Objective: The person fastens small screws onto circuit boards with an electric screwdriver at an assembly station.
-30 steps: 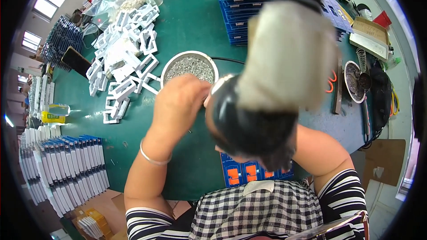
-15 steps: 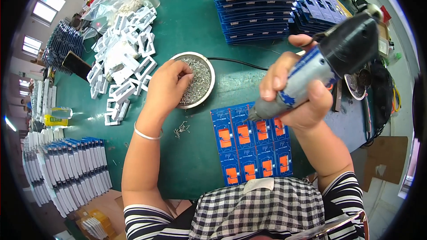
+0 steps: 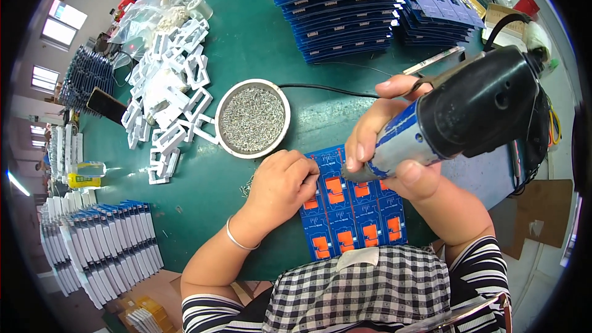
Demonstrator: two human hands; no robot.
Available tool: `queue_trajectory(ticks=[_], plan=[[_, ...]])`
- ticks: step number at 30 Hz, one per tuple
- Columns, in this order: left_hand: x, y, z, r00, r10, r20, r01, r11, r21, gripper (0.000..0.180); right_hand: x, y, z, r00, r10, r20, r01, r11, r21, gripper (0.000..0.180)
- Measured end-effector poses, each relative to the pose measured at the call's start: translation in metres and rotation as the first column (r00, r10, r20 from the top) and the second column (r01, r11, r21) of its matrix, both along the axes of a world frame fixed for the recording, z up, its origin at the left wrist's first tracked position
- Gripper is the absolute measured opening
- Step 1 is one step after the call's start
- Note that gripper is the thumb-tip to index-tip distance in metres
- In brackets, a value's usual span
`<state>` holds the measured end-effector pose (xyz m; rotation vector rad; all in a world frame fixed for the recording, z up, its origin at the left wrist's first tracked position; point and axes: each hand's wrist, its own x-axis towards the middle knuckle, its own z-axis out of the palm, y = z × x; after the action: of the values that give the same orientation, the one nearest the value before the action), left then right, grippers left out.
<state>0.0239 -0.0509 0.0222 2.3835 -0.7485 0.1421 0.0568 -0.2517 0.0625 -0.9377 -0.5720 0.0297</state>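
While right hand grips screwdriver | left hand curled on boards | bowl full of screws

The desk is dark green. At lower centre lie blue circuit boards with orange patches; more blue boards are stacked at the top. The electric screwdriver is black, blue and silver. White plastic frames fill the upper left — beside a white-rimmed bowl of silvery screws. The apron is black-and-white checked — the sleeves striped.
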Motion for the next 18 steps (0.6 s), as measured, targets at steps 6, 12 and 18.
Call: queue_trajectory(ticks=[6, 12, 18], plan=[[0.004, -0.001, 0.005, 0.998, -0.038, 0.04, 0.034, 0.995, 0.097, 0.012, 0.005, 0.007, -0.001, 0.992, 0.04, 0.116, -0.036, 0.999, -0.033, 0.072], [0.001, -0.004, 0.008, 0.995, -0.046, 0.085, 0.032, 0.987, 0.16, 0.013, 0.01, 0.006, 0.005, 0.959, 0.08, 0.272, -0.023, 0.978, -0.208, 0.073], [0.007, 0.002, 0.004, 0.987, -0.024, -0.159, 0.024, 1.0, 0.0, 0.01, 0.009, 0.014, 0.002, 0.969, 0.044, 0.242, 0.001, 0.983, -0.184, 0.069]])
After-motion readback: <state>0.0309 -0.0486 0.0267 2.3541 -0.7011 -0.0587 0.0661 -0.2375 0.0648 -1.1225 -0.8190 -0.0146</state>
